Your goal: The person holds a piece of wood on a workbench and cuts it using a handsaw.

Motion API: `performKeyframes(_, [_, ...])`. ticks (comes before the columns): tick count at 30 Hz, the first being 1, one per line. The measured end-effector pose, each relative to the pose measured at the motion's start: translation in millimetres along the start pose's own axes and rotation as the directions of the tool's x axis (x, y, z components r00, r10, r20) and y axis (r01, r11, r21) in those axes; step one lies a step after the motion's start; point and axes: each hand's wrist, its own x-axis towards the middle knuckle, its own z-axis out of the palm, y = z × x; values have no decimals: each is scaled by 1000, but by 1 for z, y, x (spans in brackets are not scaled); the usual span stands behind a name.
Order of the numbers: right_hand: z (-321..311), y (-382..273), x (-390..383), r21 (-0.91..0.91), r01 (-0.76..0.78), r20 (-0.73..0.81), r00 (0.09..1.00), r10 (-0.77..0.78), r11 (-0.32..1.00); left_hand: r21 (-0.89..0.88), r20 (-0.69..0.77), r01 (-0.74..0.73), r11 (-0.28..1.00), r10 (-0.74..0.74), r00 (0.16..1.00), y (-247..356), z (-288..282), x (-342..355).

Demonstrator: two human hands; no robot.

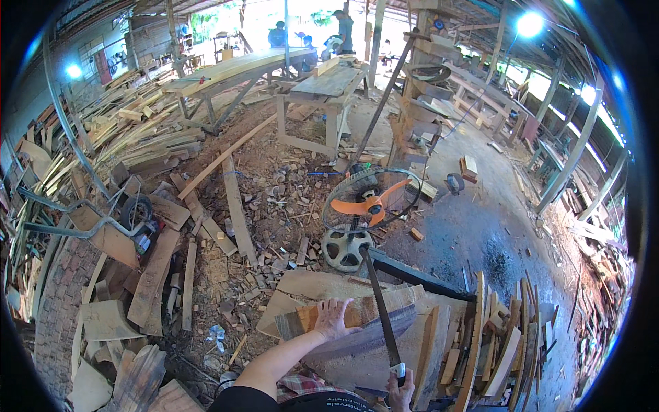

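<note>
My right hand [400, 393] is closed round the handle of a long, dark-bladed handsaw [382, 309], at the lower edge. Its narrow blade points away from me and crosses over a thick wooden plank [381, 305]. On the plank's left part my left hand [333, 320] lies flat with its fingers spread. The plank has a light brown face and a darker, greyish side. Under it is a wide, pale board [292, 288]. Whether the blade touches the plank, I cannot tell.
Beyond the plank stands a fan [371, 204] with orange blades and a round base. Upright wood offcuts [491, 343] crowd the right side. Scrap wood [154, 281] and a metal-framed cart [96, 226] are at left. A workbench [326, 86] and people [343, 34] are farther back.
</note>
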Motion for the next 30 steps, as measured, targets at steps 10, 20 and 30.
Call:
performKeyframes(10, [-7,-26,-5,-14,-33,81,996,34,999,47,25,-44,998,43,999,-12,3,7])
performKeyframes(20, [-1,-30,-11,-202,105,67,993,-94,974,80,36,-64,995,61,997,-12,0,10])
performKeyframes(30, [6,-43,-21,-52,78,-30,996,-80,996,18,-141,83,996,-80,987,-18,26,19])
